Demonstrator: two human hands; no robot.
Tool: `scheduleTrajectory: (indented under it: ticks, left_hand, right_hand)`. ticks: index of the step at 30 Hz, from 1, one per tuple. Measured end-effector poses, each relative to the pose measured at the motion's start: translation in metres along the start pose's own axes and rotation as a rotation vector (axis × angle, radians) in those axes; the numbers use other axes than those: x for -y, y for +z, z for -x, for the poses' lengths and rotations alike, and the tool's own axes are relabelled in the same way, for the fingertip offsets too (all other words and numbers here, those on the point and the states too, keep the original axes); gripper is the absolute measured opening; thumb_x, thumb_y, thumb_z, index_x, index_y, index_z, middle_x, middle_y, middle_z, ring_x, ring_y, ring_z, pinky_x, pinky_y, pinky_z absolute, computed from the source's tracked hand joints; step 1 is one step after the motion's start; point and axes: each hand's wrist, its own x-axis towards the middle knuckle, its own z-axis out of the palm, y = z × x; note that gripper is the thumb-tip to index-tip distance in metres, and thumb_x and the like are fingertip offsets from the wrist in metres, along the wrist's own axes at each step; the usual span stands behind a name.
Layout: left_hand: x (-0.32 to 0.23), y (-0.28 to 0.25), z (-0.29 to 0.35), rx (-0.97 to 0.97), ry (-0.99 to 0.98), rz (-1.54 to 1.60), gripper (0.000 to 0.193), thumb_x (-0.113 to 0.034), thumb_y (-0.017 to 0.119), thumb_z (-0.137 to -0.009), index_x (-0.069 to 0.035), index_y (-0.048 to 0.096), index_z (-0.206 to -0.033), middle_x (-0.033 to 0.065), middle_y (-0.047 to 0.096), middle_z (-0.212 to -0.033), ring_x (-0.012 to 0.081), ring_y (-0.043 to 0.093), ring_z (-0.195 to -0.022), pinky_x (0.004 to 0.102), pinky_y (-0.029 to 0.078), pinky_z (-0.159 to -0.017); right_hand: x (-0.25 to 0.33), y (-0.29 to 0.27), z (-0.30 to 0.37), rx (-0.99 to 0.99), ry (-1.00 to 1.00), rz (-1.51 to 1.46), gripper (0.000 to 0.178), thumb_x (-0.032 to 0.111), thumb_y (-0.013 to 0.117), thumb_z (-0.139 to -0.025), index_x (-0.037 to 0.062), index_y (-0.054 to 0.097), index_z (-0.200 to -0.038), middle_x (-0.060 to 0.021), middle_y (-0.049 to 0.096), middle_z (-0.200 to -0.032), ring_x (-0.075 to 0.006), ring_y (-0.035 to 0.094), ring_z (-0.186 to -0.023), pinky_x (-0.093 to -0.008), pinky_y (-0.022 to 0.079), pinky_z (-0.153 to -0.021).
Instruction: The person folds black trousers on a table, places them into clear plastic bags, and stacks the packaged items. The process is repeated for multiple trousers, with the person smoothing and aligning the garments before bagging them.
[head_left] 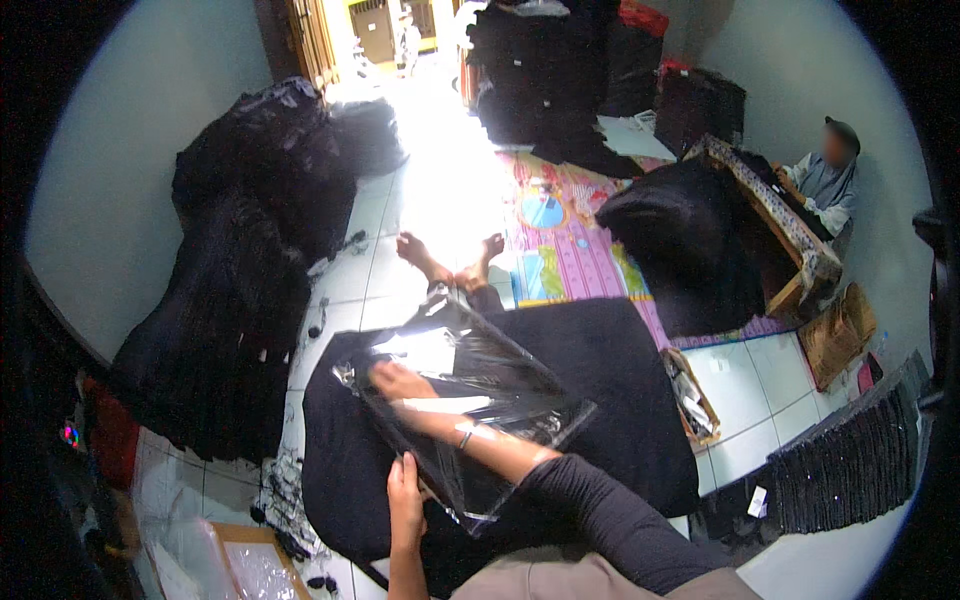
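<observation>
A clear plastic bag [520, 375] with black folded cloth showing through it lies tilted across a black cloth-covered surface [630, 400] over my legs. At the bag's near left edge, my left hand [405, 500] grips it, thumb up along the rim and the other fingers partly hidden. My right hand [397, 382] is at the bag's far left part, its fingers smeared by motion. The right forearm, in a dark sleeve with a band at the wrist, crosses the bag; whether the hand is inside the plastic or on top, I cannot tell. Bright glare covers the bag's far left part.
Heaps of black cloth [240, 250] rise at the left, with more black stacks [540, 80] at the back. Another person [825, 180] sits at the right by a wooden-framed table [790, 230]. A small box [690, 395] and a row of packed black pieces [840, 470] lie at right.
</observation>
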Motion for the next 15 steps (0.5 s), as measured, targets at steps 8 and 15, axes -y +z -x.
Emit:
scheduleTrajectory:
  ticks: [8, 15]
  left_hand:
    - [-0.002, -0.001, 0.004, 0.018, 0.031, 0.042, 0.030, -0.020, 0.061, -0.096, -0.007, 0.054, -0.069, 0.0011, 0.056, -0.057, 0.0083, 0.053, -0.042, 0.0196, 0.043, -0.041]
    - [-0.028, -0.009, 0.001, 0.065, 0.102, -0.443, 0.037, -0.022, 0.063, -0.094, -0.001, 0.059, -0.064, 0.0041, 0.058, -0.053, 0.0084, 0.055, -0.043, 0.0223, 0.038, -0.039]
  right_hand:
    - [0.015, 0.002, 0.000, -0.033, -0.019, 0.346, 0.052, 0.016, 0.055, -0.084, 0.0106, 0.050, -0.135, -0.0076, 0.056, -0.096, -0.0220, 0.055, -0.093, -0.0361, 0.045, -0.077]
    - [0.005, 0.019, -0.018, 0.014, -0.104, 0.301, 0.049, 0.014, 0.050, -0.086, 0.0005, 0.049, -0.133, -0.0158, 0.056, -0.120, -0.0290, 0.056, -0.108, -0.0420, 0.042, -0.100]
